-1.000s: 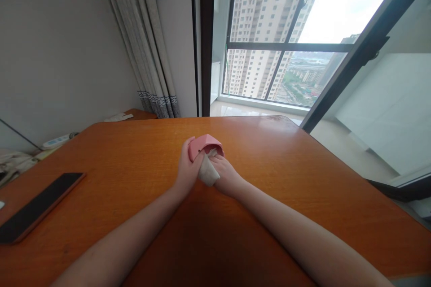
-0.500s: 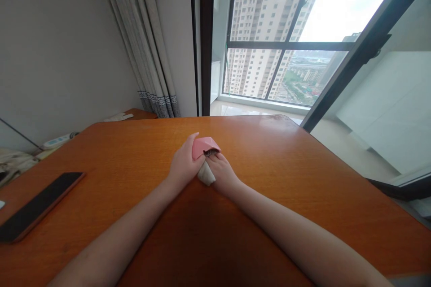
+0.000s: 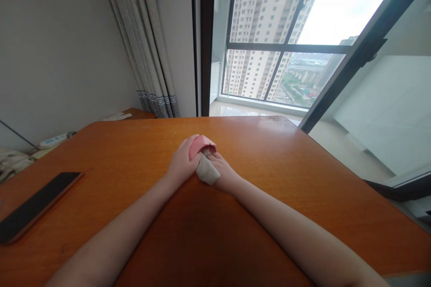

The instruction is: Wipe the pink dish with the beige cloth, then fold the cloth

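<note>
Both hands meet over the middle of the wooden table (image 3: 134, 152). My left hand (image 3: 182, 158) is wrapped round the left side of a small pink hollow object (image 3: 201, 142), whose open side faces me; its exact kind I cannot make out. My right hand (image 3: 225, 172) has its fingers at and partly inside that opening, holding a whitish cloth or tissue (image 3: 207, 170) that hangs out below, between the two hands. The right fingertips are hidden by the pink rim.
A long dark flat panel with a reddish edge (image 3: 40, 206) lies on the table at the left. Beyond the left edge are a white remote-like device (image 3: 55, 140) and rumpled fabric (image 3: 13, 163). A grey curtain (image 3: 144, 45) and a large window (image 3: 269, 49) stand behind the table.
The pink object has shifted slightly left and turned, so its opening shows differently. More of the whitish cloth now hangs out, spread toward the right wrist.
</note>
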`<act>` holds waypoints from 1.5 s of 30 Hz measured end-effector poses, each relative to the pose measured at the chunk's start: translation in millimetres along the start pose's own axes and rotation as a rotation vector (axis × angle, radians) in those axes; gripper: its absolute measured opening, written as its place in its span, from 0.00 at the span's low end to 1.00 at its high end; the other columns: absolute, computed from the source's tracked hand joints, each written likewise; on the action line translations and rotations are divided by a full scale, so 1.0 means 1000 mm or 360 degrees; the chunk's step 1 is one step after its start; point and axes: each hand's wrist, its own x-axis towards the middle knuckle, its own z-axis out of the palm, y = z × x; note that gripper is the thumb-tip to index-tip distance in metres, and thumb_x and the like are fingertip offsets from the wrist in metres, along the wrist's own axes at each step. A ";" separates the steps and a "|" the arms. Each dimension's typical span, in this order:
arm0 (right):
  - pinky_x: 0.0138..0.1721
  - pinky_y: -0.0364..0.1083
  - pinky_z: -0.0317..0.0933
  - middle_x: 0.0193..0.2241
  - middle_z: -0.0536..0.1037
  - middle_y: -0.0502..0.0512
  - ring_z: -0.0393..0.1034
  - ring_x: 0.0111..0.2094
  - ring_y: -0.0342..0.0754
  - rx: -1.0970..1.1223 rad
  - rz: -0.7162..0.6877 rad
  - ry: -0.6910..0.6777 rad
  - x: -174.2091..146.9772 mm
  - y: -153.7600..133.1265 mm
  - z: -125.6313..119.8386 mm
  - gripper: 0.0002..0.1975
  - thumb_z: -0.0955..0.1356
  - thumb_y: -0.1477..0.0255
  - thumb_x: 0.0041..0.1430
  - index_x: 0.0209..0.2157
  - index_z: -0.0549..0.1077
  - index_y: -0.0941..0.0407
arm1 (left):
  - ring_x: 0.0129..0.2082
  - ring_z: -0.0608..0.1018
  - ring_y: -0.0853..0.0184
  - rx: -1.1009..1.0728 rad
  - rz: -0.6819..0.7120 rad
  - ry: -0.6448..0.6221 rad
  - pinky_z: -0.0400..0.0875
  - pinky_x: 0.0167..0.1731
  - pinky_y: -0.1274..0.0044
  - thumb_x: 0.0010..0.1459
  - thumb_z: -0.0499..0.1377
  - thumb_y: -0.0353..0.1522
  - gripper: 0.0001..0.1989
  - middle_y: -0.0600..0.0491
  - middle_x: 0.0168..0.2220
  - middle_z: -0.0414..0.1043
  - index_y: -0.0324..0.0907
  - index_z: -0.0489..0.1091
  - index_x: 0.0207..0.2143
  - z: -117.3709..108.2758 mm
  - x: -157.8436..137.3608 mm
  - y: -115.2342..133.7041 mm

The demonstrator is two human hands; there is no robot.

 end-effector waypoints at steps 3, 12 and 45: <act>0.50 0.54 0.57 0.39 0.76 0.59 0.65 0.44 0.52 -0.0126 0.0012 0.0017 -0.001 -0.004 0.003 0.09 0.62 0.74 0.60 0.37 0.73 0.58 | 0.50 0.71 0.57 0.0150 0.0034 -0.0139 0.64 0.52 0.64 0.49 0.53 0.29 0.26 0.48 0.49 0.68 0.44 0.63 0.53 -0.008 0.005 0.007; 0.44 0.53 0.59 0.32 0.75 0.59 0.67 0.37 0.51 -0.0174 0.0126 0.0127 -0.006 -0.003 0.002 0.10 0.62 0.74 0.60 0.32 0.75 0.58 | 0.56 0.65 0.59 -0.0223 -0.0020 0.0322 0.59 0.56 0.66 0.51 0.57 0.32 0.31 0.46 0.56 0.60 0.42 0.53 0.58 0.009 -0.013 0.020; 0.39 0.51 0.59 0.33 0.75 0.57 0.63 0.38 0.51 -0.0205 -0.0113 -0.0084 0.002 -0.007 -0.012 0.09 0.62 0.77 0.59 0.32 0.73 0.57 | 0.48 0.71 0.58 -0.0224 -0.0221 -0.0418 0.64 0.50 0.68 0.50 0.54 0.35 0.20 0.51 0.46 0.70 0.42 0.65 0.47 -0.019 0.020 -0.004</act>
